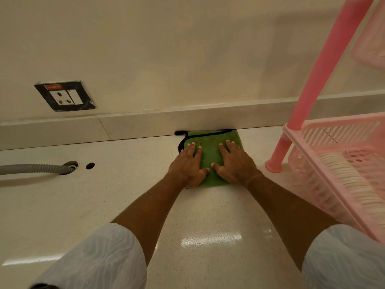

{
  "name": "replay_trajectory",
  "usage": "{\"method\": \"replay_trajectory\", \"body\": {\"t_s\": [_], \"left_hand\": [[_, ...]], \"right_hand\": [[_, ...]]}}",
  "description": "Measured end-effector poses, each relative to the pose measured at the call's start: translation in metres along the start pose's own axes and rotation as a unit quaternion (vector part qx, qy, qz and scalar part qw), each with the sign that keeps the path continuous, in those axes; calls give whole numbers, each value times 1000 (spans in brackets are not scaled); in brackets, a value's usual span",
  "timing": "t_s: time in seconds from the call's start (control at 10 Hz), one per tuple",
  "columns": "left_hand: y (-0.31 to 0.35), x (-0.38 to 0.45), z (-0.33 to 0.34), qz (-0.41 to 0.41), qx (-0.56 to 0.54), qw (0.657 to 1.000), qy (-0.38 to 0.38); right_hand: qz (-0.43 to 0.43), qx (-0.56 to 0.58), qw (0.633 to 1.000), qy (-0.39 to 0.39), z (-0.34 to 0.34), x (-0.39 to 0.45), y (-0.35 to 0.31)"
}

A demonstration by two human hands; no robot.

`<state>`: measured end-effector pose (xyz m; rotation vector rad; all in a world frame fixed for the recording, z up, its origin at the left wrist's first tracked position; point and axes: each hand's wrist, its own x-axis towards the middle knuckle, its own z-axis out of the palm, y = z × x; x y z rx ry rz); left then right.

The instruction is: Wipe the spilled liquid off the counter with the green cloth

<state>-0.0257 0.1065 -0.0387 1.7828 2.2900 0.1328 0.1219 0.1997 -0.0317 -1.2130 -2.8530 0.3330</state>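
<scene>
The green cloth [210,155], folded and edged in black, lies flat on the pale speckled counter [104,195], its far edge against the low backsplash. My left hand [188,165] presses palm-down on the cloth's left part, fingers spread. On the right part my right hand [234,163] lies flat the same way. Both thumbs point inward and nearly meet over the cloth's middle. The cloth's near corners are hidden under my palms. No liquid is plainly visible; only glossy reflections show on the counter near me.
A pink plastic rack [333,155] stands at the right, one leg [277,155] close to my right hand. A grey corrugated hose [35,168] enters a counter hole at the left, beside a second small hole [90,165]. A wall socket [64,95] sits above the backsplash [135,124].
</scene>
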Motion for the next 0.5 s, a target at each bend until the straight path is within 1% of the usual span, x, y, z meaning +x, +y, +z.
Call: {"method": "replay_trajectory", "body": {"t_s": [0.1, 0.2, 0.3, 0.4, 0.5], "left_hand": [[1, -2, -1, -2, 4, 1000, 2], [3, -7, -5, -3, 14, 1000, 17], [4, -13, -7, -4, 17, 999, 34], [6, -23, -13, -8, 17, 997, 69], [8, -33, -17, -12, 32, 996, 88]], "right_hand": [[-1, -5, 1000, -5, -2, -1, 0], [0, -29, 999, -19, -5, -5, -4], [5, -26, 999, -23, -7, -9, -8], [-4, -12, 1000, 14, -9, -18, -10], [-9, -14, 999, 45, -12, -25, -14]]}}
